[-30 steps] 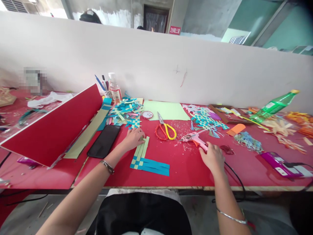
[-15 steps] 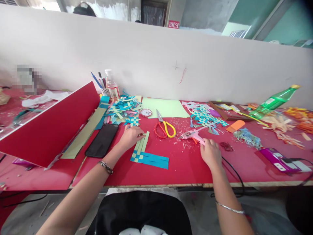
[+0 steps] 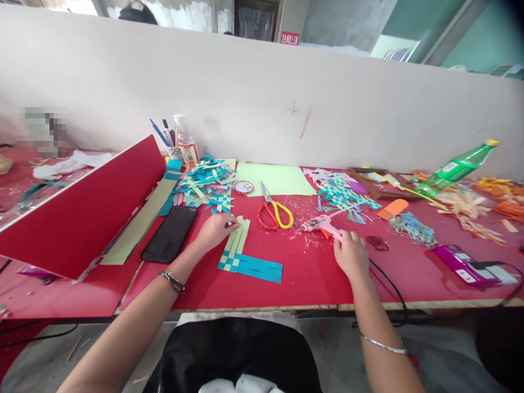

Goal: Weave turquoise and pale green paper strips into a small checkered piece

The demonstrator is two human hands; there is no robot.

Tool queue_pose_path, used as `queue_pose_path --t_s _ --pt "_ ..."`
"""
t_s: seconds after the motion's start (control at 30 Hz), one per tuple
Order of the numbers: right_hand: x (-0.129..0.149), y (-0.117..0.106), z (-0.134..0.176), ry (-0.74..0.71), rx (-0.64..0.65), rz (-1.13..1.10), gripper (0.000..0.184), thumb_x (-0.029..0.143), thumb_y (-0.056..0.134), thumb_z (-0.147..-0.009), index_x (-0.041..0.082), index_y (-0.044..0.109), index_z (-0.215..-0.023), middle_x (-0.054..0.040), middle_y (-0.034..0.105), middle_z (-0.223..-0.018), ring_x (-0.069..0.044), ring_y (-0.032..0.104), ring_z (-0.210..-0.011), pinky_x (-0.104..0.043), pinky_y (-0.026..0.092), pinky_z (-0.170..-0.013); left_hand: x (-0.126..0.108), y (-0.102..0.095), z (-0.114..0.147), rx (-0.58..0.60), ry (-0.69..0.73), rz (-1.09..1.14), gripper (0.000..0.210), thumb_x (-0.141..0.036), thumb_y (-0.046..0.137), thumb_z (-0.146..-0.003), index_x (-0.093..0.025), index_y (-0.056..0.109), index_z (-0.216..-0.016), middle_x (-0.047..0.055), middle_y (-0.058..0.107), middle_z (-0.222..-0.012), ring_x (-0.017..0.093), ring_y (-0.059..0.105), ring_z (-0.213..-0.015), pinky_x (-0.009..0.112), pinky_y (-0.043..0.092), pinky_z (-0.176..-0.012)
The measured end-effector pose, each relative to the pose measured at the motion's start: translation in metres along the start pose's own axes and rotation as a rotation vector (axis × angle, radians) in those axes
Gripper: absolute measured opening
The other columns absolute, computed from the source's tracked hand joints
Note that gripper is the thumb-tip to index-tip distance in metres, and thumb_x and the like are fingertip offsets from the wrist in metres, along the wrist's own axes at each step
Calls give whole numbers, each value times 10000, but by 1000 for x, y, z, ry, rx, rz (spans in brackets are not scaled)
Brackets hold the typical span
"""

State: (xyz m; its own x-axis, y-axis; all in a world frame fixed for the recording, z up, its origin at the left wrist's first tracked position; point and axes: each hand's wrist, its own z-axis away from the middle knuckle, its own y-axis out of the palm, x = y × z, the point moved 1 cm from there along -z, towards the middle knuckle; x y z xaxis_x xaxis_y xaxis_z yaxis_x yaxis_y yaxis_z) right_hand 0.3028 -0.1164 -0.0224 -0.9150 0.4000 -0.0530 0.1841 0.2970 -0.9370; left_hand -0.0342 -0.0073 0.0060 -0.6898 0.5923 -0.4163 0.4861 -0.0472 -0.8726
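Observation:
A small L-shaped weave of paper strips lies flat before me, with pale green strips [image 3: 242, 238] running upward and blue strips [image 3: 260, 268] running right from a checkered corner. My left hand [image 3: 215, 233] is closed in a pinch at the upper end of the leftmost green strip; its fingertips partly hide that end. My right hand [image 3: 352, 254] wraps round the handle of a pink glue gun [image 3: 323, 224], which rests on the red table, nozzle pointing left. Scissors [image 3: 276, 213] with one red and one yellow handle lie between the hands.
A black phone [image 3: 170, 233] and a red upright board [image 3: 90, 213] are at left. Piled paper strips [image 3: 210, 177], a bottle [image 3: 187, 144], a tape roll [image 3: 243, 186] and a green sheet [image 3: 282, 180] sit behind. Rightward are a green bottle [image 3: 454, 172] and a purple power strip [image 3: 462, 265].
My left hand has shifted slightly left on the green strips, uncovering more of their upper ends. My right hand and the glue gun have stayed in place.

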Motion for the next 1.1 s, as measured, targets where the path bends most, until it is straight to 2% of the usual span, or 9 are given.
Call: queue_pose_path --t_s 0.13,0.23,0.37,0.47,0.53,0.63,0.73,0.93,1.1 --pt "0 1 0 3 -7 -7 275 242 376 -812 130 505 -1027 -102 537 -923 -214 450 -810 -273 283 -581 -1 -3 4 -15 85 -177 304 -312 380 -831 -140 610 -732 60 626 -818 142 571 -714 222 395 -620" --pt "-1 2 0 -1 -19 -17 265 240 378 -811 131 507 -1015 -104 535 -908 -211 451 -803 -271 280 -582 0 -3 7 -54 70 -239 306 -300 362 -839 -138 620 -812 83 609 -904 148 573 -697 240 403 -612" --pt "-2 3 0 -9 -31 -25 250 243 385 -809 132 507 -997 -109 536 -894 -213 455 -795 -271 281 -579 2 -7 12 -64 126 -25 289 -309 371 -840 -169 617 -894 64 590 -924 142 568 -782 231 428 -679" --pt "-2 2 0 -24 -32 -35 232 238 383 -810 124 503 -972 -116 541 -892 -218 462 -803 -273 288 -582 -2 -14 23 -4 173 226 275 -302 385 -837 -166 622 -872 51 603 -867 135 559 -832 233 425 -756" --pt "-1 2 0 -25 -32 -51 220 217 375 -810 116 492 -967 -122 546 -888 -217 474 -808 -274 293 -587 -6 -19 34 48 181 292 261 -287 390 -838 -167 618 -879 51 604 -884 136 553 -855 246 421 -788" --pt "1 -1 0 1 -44 -78 227 185 368 -802 106 465 -991 -126 558 -868 -212 498 -783 -273 299 -582 -15 -23 57 153 200 292 248 -253 390 -838 -178 618 -900 61 584 -953 137 543 -891 245 423 -796" --pt "2 -5 0 31 -91 -105 259 178 377 -781 91 447 -1015 -134 564 -850 -218 515 -753 -282 318 -582 -20 -22 77 185 166 217 252 -233 395 -834 -218 612 -960 63 534 -1075 147 527 -951 247 423 -809" --pt "7 -17 2 46 -242 -297 345 209 359 -773 85 446 -1083 -167 542 -931 -254 513 -847 -333 390 -663 -24 -13 99 154 204 97 265 -240 392 -838 -255 604 -997 60 531 -1098 173 504 -999 292 417 -840" --pt "25 -38 4 -90 -308 -452 393 326 422 -760 113 453 -1088 -147 531 -947 -257 501 -895 -371 415 -727 -28 -13 105 141 211 161 259 -209 384 -842 -218 604 -977 68 571 -1012 153 519 -951 271 428 -816"
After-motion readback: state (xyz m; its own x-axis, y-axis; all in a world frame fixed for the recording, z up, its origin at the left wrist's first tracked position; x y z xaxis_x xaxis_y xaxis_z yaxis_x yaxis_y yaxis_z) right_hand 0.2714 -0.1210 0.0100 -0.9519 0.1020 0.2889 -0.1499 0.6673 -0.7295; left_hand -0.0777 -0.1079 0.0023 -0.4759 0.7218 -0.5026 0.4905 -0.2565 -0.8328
